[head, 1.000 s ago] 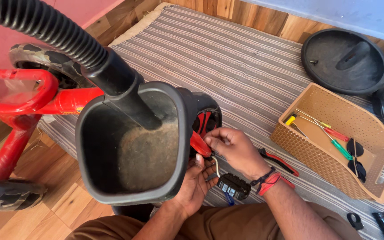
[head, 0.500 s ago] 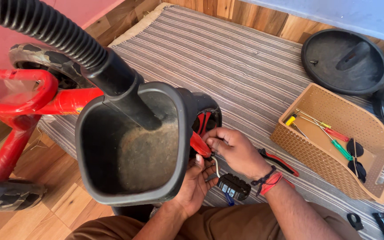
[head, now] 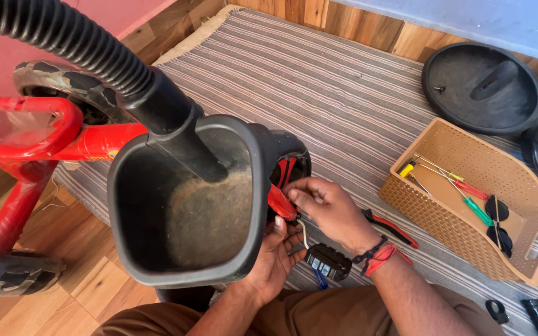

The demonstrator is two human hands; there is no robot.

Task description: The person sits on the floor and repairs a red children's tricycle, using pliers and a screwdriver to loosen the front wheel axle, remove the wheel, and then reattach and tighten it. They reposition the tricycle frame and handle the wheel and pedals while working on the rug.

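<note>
Red tricycle frame (head: pixel 88 140), mat's left edge. Black canister (head: pixel 185 205) with ribbed hose (head: pixel 63 37). Left hand (head: pixel 272 258), fingers curled under its rim; right hand (head: pixel 328 208), fingers still pinching the red part (head: pixel 280 202), barely shifted. Wicker basket (head: pixel 468 199), right edge.

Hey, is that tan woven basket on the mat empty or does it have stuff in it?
Not empty. The tan basket holds screwdrivers with yellow, red and green handles, plus a few dark pieces.
</note>
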